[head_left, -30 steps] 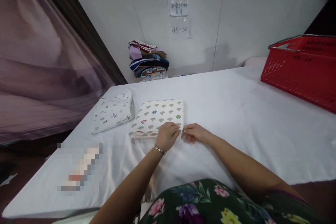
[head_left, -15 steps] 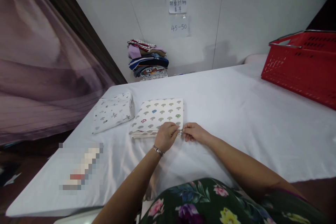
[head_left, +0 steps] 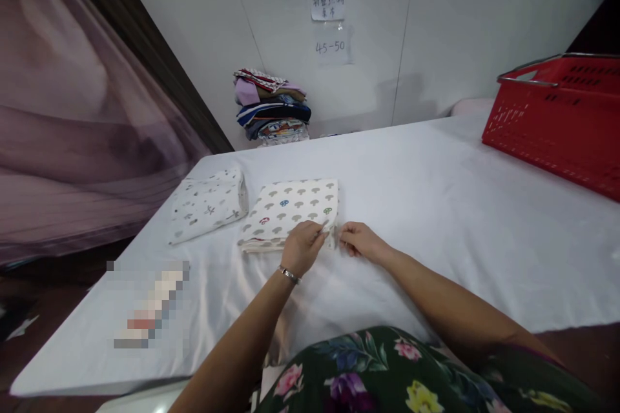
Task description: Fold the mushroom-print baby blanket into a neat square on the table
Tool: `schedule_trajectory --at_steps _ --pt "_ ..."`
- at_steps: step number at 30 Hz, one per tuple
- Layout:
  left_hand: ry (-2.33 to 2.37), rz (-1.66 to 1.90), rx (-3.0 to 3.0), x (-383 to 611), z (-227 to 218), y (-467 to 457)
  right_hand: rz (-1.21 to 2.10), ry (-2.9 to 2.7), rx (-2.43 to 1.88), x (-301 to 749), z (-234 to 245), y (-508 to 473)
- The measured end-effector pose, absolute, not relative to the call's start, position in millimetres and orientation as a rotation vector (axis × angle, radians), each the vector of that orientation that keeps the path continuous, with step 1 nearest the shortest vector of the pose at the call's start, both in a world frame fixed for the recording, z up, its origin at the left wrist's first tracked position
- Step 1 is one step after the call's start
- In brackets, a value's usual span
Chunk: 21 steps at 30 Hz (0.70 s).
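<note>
A folded white cloth with grey mushrooms (head_left: 295,203), a few of them blue, red and green, lies in front of me in a flat, layered square. My left hand (head_left: 303,248), with a bracelet at the wrist, pinches the top layer at its front right corner and lifts that corner slightly. Just right of the same corner is my right hand (head_left: 362,242), its fingers curled together. A narrow gap seems to separate it from the cloth; whether anything thin sits between its fingertips is too small to tell.
Left of it lies another folded white cloth with small grey prints (head_left: 208,206). A blurred-out object (head_left: 155,303) is at the table's left front. Behind the far edge rises a pile of fabrics (head_left: 272,106). A red basket (head_left: 557,122) stands on the white-covered table (head_left: 436,206) at right.
My left hand has shifted slightly left and up, raising the cloth's corner a little. My right hand has moved a little away from the corner.
</note>
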<state>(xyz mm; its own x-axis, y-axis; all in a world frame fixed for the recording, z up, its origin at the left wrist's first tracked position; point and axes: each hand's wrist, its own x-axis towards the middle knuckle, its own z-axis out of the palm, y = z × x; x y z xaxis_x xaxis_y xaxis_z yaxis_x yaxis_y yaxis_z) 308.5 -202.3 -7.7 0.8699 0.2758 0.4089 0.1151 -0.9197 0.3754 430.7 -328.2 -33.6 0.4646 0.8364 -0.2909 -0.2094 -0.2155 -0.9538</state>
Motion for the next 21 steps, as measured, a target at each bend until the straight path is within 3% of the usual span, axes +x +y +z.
schedule_trajectory --at_steps 9,21 --pt "0.131 0.666 2.877 306 -8 -196 1.164 -0.728 -1.657 420 -42 -321" --pt "0.024 0.615 3.047 301 -6 -200 1.207 -0.527 -1.298 416 -37 -324"
